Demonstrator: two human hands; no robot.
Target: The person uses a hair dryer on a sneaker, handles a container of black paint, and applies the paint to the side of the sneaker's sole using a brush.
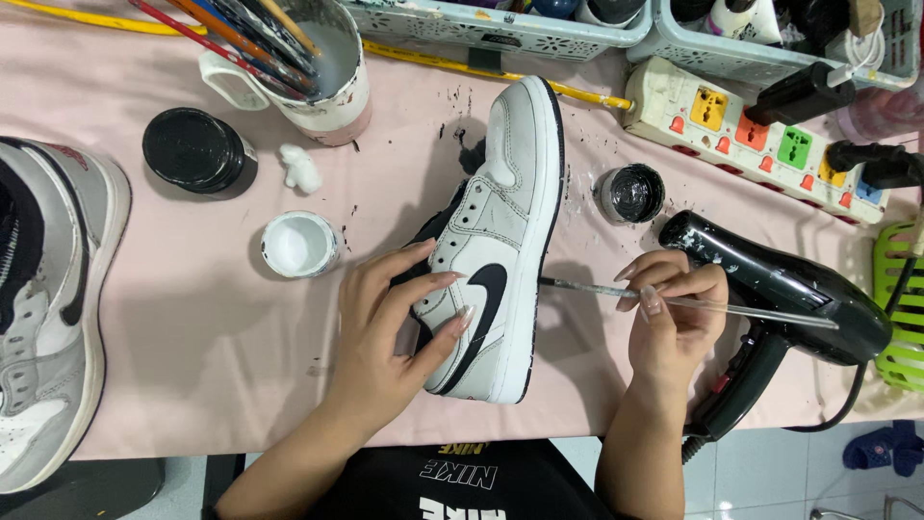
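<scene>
1. I see my left hand (380, 332) clamped on a white high-top sneaker (496, 246) with a black side mark; the thumb and fingers press against its side and heel end, holding it on its edge on the pink table cover (192, 327).
2. The sneaker lies in the middle of the table, toe pointing away from me, its black-edged sole facing right.
3. My right hand (674, 308) pinches a thin paintbrush (674, 300) between thumb and fingertips; the dark tip touches the sole edge about halfway along the shoe.
4. Just right of that hand rests a black hair dryer (789, 299), its nozzle spattered with white.
5. A small open jar of black paint (630, 193) sits near the sole, beyond the brush.
6. A small jar of white paint (298, 244) stands left of the sneaker, with a black lid (197, 149) and a cotton ball (300, 169) farther back.
7. A mug of brushes (322, 67) stands at the back, and a power strip (760, 140) at the back right.
8. A second grey and white sneaker (53, 308) lies at the left edge.
</scene>
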